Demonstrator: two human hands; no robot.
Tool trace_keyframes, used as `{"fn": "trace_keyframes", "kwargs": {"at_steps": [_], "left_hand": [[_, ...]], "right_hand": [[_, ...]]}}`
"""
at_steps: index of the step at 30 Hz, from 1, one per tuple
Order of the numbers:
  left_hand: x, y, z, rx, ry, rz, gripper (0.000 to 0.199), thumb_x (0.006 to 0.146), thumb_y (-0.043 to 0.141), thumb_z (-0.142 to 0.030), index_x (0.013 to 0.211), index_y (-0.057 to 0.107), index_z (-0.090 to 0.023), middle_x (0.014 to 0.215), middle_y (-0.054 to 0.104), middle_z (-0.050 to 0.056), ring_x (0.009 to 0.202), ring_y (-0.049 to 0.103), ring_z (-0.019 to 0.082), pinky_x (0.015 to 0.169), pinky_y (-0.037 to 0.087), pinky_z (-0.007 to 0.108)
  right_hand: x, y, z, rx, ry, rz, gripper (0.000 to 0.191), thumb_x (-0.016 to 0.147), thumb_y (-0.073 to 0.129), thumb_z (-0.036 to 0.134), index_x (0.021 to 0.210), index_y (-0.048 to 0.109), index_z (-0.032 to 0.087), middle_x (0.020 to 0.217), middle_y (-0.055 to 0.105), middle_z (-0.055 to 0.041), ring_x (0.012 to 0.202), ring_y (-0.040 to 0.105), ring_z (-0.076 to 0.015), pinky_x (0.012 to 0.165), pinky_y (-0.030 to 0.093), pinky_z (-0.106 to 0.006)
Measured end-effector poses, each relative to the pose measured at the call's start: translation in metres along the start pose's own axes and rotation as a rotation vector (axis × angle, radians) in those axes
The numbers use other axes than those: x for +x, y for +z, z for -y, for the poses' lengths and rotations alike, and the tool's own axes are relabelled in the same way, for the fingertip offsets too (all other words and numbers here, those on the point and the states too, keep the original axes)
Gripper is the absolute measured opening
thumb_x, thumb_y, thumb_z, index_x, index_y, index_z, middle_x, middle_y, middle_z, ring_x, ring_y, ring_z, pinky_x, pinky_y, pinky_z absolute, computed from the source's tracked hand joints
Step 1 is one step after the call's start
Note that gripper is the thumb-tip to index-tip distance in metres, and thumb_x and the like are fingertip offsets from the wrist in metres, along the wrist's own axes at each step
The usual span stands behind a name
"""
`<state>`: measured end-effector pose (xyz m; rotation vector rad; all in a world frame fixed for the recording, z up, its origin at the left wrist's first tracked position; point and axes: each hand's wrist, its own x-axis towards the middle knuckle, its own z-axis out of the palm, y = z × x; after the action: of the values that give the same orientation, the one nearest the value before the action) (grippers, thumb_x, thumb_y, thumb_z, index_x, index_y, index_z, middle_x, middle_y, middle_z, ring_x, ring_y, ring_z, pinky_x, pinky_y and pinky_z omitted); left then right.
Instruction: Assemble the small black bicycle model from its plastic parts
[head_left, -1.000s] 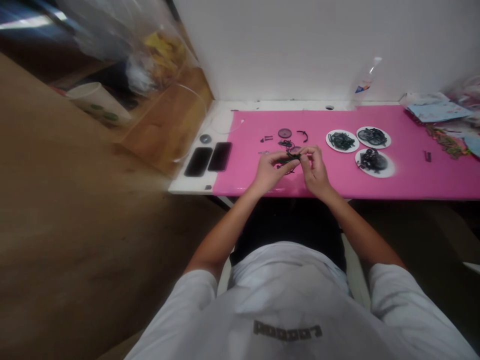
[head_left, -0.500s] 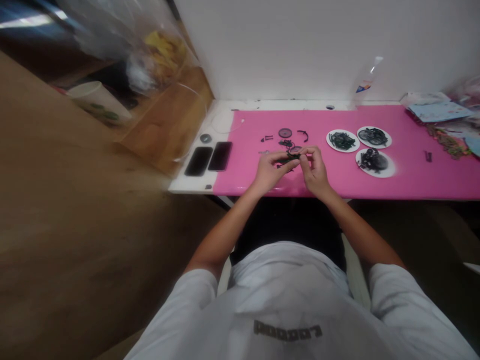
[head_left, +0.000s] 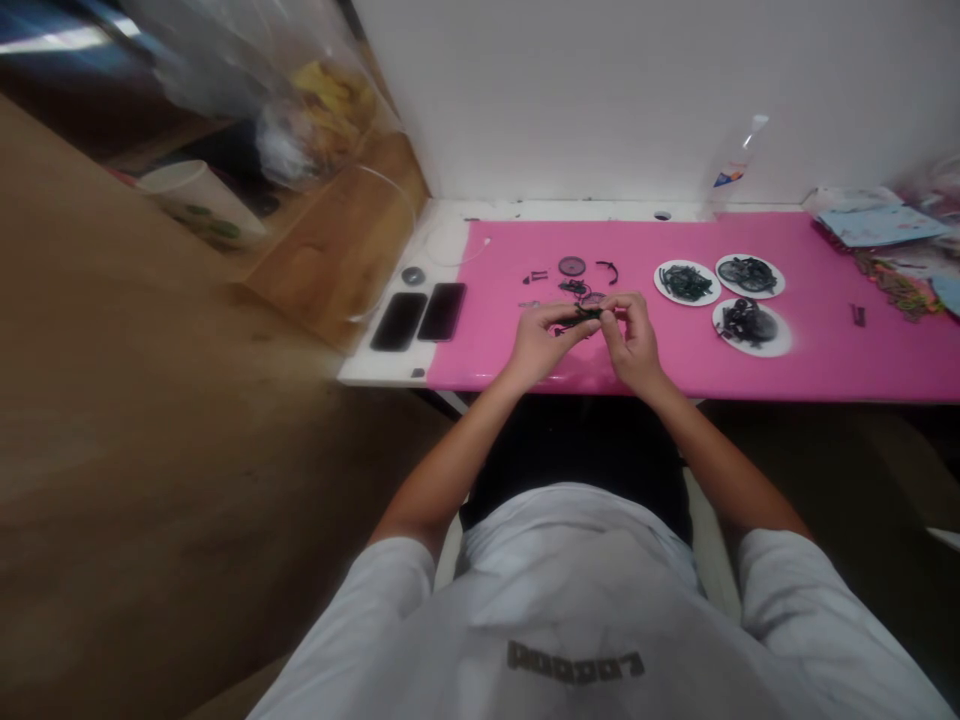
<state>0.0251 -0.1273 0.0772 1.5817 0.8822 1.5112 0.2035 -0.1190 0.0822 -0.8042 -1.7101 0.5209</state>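
Between my two hands is a small dark part (head_left: 576, 318), thin and partly covered by the fingers; its exact kind is too small to tell. My left hand (head_left: 541, 340) pinches it from the left, and my right hand (head_left: 631, 338) grips its right end with thumb and fingertips. Just beyond the hands lie a dark spoked wheel (head_left: 571, 266), a second wheel (head_left: 594, 298) partly hidden by the fingers, a curved black piece (head_left: 609, 271) and a small dark cluster (head_left: 573, 287). Short dark pieces (head_left: 537, 276) lie left of the first wheel.
Three white plates (head_left: 784, 345) of dark parts stand on the pink mat (head_left: 660, 370) at right. Two phones (head_left: 442, 311) lie at the left on the white table edge (head_left: 360, 372). A clear bottle (head_left: 739, 155) stands by the wall; papers (head_left: 881, 225) are piled far right.
Hands and the dark part keep almost the same place and hold. The whole view has shifted very slightly; the loose parts and plates have not moved on the mat.
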Motion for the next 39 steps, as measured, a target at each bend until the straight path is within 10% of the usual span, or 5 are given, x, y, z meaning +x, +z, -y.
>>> {"fn": "trace_keyframes", "kwargs": {"at_steps": [39], "left_hand": [[0.001, -0.006, 0.003, 0.255, 0.240, -0.041, 0.021, 0.094, 0.088, -0.041, 0.112, 0.089, -0.030, 0.107, 0.083, 0.008, 0.099, 0.076, 0.022, 0.093, 0.060, 0.040]], "right_hand": [[0.009, -0.010, -0.024, 0.473, 0.420, 0.156, 0.043, 0.078, 0.094, 0.066, 0.097, 0.084, 0.028, 0.138, 0.074, -0.0083, 0.122, 0.072, -0.0280, 0.090, 0.067, -0.044]]}}
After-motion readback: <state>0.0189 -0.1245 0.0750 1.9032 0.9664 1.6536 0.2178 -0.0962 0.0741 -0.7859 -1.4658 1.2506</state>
